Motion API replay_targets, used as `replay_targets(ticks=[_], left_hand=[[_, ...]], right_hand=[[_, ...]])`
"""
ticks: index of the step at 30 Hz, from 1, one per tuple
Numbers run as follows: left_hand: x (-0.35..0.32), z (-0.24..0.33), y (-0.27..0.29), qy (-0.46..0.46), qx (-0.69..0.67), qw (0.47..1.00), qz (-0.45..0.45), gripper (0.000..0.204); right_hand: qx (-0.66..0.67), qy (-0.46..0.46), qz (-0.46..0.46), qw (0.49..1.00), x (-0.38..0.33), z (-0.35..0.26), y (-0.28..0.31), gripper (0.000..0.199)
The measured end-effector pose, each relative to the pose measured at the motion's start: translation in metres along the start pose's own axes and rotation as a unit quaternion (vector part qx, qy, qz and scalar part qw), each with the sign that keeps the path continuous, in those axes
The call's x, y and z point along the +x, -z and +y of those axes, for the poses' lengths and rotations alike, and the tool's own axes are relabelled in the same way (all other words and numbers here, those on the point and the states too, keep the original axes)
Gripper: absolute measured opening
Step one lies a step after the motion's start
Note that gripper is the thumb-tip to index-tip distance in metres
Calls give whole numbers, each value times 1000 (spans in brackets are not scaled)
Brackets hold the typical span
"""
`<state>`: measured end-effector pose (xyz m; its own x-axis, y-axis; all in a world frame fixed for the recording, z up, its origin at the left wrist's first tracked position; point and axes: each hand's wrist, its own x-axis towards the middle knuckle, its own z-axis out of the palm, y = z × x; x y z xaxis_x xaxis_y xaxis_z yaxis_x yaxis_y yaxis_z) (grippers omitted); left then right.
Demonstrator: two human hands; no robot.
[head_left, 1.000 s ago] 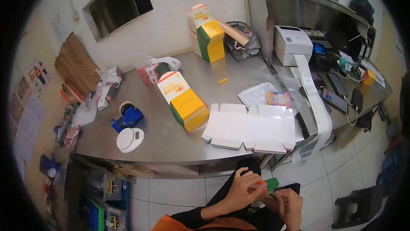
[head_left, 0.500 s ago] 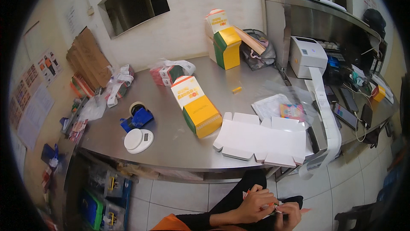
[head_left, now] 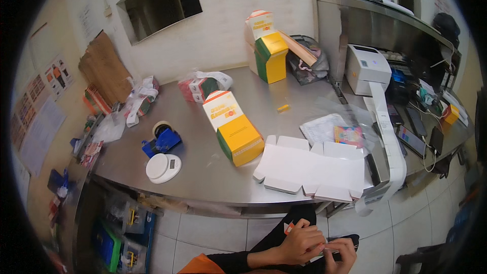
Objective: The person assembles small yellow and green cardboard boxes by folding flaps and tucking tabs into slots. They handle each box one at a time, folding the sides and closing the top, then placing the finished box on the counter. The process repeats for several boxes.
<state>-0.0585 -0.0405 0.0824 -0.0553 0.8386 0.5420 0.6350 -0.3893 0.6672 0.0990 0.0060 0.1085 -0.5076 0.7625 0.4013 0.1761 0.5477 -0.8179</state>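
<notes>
Over my lap, my left hand (head_left: 303,242) is closed, its fingers curled. A small orange-and-white piece (head_left: 288,228) sticks out beyond its knuckles. Close against it, my right hand (head_left: 341,254) pinches with thumb and forefinger at the same spot. What lies between the two hands is mostly covered by the fingers, and its kind does not show. On the steel table (head_left: 203,177) in front lie a stack of flat white die-cut cartons (head_left: 314,167) and a yellow, green and white carton (head_left: 238,134).
A second yellow carton (head_left: 274,56) stands by the wall. To the left are a white kitchen scale (head_left: 161,168), a blue tape dispenser (head_left: 165,142) and wrapped bundles (head_left: 203,84). A white label printer (head_left: 366,68) trails a long paper strip (head_left: 393,147) over the right edge.
The orange tip that poked out past my right hand no longer shows. More of the orange-and-white piece appears beside my left knuckles. Both hands stay together over my lap.
</notes>
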Motion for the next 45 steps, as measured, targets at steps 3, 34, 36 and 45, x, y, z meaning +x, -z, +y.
replay_targets(ticks=[3, 34, 36, 45], left_hand=[[-3, -6, -1, -24, -22, 999, 3, 11], [-34, -10, -37, 338, -375, 863, -4, 35], [-34, -6, -35, 320, -368, 873, 11, 36], [-25, -10, -15, 173, -294, 939, -44, 35]], right_hand=[[17, -19, -29, 999, -2, 0, 1, 12], [21, -39, -13, 999, -10, -3, 10, 6], [14, -47, -30, 998, -10, -5, 10, 6], [-13, -5, -69, 998, -2, -17, 11, 10]])
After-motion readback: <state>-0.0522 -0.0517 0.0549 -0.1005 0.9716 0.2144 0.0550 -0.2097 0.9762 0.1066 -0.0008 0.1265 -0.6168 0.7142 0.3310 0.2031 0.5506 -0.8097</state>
